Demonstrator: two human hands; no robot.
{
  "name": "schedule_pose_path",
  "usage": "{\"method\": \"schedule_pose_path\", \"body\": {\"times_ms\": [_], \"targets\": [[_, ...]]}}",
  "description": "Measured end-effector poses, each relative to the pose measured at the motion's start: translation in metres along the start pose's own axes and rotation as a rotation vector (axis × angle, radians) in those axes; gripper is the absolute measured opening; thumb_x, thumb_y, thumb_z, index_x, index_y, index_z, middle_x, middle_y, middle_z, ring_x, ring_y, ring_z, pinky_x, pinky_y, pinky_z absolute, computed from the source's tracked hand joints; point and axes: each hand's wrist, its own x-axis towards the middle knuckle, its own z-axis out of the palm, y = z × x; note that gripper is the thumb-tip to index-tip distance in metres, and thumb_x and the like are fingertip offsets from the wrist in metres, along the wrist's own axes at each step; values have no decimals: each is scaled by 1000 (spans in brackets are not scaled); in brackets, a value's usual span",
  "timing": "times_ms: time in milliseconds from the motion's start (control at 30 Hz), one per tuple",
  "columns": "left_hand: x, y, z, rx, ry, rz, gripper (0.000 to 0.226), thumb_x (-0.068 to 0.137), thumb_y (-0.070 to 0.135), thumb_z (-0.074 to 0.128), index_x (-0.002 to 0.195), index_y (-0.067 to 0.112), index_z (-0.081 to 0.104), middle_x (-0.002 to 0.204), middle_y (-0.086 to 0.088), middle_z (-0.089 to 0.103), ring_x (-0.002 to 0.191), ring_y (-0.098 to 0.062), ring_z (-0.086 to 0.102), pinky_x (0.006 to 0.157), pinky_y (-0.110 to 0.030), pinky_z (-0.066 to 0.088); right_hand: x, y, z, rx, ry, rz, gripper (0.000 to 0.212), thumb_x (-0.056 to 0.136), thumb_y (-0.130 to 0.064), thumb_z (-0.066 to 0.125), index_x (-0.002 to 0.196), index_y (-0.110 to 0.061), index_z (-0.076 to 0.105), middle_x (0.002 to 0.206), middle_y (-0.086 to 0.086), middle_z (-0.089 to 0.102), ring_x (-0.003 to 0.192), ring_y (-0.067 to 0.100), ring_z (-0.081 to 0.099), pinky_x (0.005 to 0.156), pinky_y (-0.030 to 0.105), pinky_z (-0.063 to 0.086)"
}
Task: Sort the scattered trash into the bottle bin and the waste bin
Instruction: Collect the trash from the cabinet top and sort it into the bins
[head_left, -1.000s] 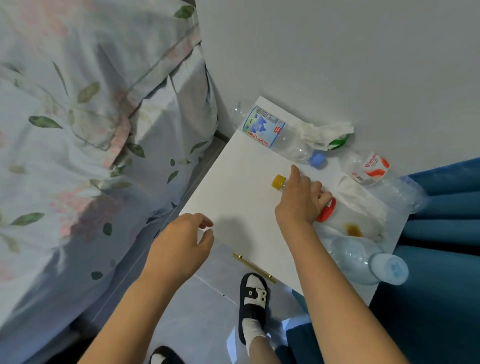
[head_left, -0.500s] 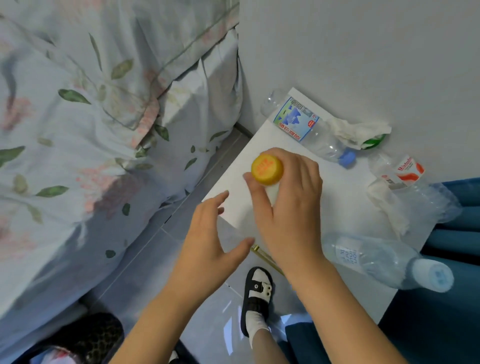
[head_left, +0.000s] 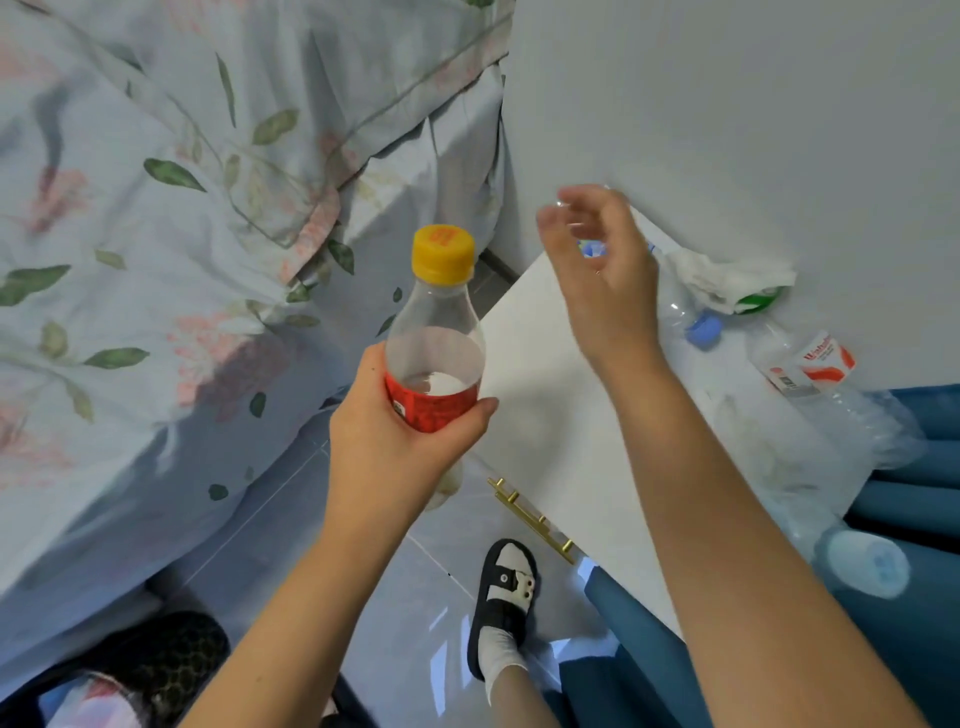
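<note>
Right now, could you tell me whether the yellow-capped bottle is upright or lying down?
Upright: the left hand grips the yellow-capped bottle at its red label, cap on top.

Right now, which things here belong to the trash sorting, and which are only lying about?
Job: yellow-capped bottle in left hand; blue-capped bottle; red-labelled bottle; white-capped bottle; crumpled tissue; right hand.
Lying about: floral bedding; slipper; blue curtain.

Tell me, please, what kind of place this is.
Most likely a bedroom at home. A bed with leaf-printed bedding fills the left side, a white nightstand with a brass handle stands beside it against the wall, and blue curtains hang on the right.
</note>
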Motion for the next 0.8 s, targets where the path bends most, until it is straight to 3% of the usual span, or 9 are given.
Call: {"method": "schedule_pose_path", "body": {"times_ms": [33, 100, 200, 300, 467, 533, 600, 667, 800], "targets": [[0, -1, 0, 1, 4, -27, 49, 61, 31, 86, 93, 42, 50, 87, 22, 63, 84, 9, 59, 68, -9, 47, 17, 21, -4, -198, 98, 46, 41, 79, -40, 67, 114, -21, 57, 106, -7, 61, 105, 16, 56, 91, 31, 44], [0, -3, 1, 2, 10, -75, 48, 62, 32, 86, 95, 39, 52, 88, 19, 64, 83, 5, 61, 71, -17, 50, 44, 58, -13, -554, 135, 180, 55, 76, -21, 67, 128, -18, 50, 124, 2, 56, 117, 28, 47, 94, 37, 39], [0, -6, 2, 3, 14, -121, 50, 62, 33, 86, 101, 32, 55, 90, 16, 65, 84, -1, 63, 75, -24, 52, 68, 81, -21, -791, 25, 287, 78, 71, -27, 75, 139, -24, 36, 137, 5, 45, 127, 29, 37, 100, 40, 32], [-1, -9, 3, 8, 16, -145, 51, 62, 34, 86, 103, 30, 56, 91, 15, 65, 85, -3, 63, 76, -26, 53, 76, 89, -17, -937, -111, 356, 95, 67, -40, 79, 143, -21, 26, 138, 10, 43, 130, 31, 33, 104, 42, 25], [-2, -14, 2, 6, 5, -171, 52, 61, 36, 86, 103, 32, 56, 92, 14, 66, 85, -4, 64, 78, -30, 54, 67, 100, -12, -1190, -149, 209, 78, 70, -48, 73, 130, -13, 38, 125, 16, 53, 124, 32, 40, 109, 48, 17], [-2, -15, 2, 4, 0, -181, 49, 61, 38, 85, 100, 36, 54, 92, 15, 65, 85, -3, 63, 78, -30, 55, 62, 94, -11, -1163, -83, 116, 72, 70, -53, 70, 122, -10, 45, 116, 16, 58, 117, 32, 45, 109, 48, 18], [-1, -17, 1, 5, 7, -190, 49, 61, 39, 85, 99, 37, 53, 93, 15, 64, 86, -3, 63, 79, -32, 55, 55, 79, -6, -1021, -8, 71, 70, 69, -56, 69, 118, -10, 47, 112, 14, 61, 109, 33, 52, 102, 44, 29], [-1, -19, -1, -1, 23, -203, 52, 61, 39, 85, 103, 34, 54, 94, 14, 65, 87, -4, 63, 80, -34, 55, 44, 58, 2, -753, 22, 115, 72, 66, -57, 71, 117, -12, 47, 111, 10, 60, 101, 32, 57, 85, 36, 41], [1, -28, -13, -22, 61, -217, 56, 61, 41, 87, 107, 29, 57, 96, 12, 67, 88, -6, 65, 80, -35, 55, 7, 26, 23, -270, -82, 239, 61, 65, -52, 79, 108, -18, 51, 96, -8, 61, 83, 11, 59, 68, 19, 45]]}}
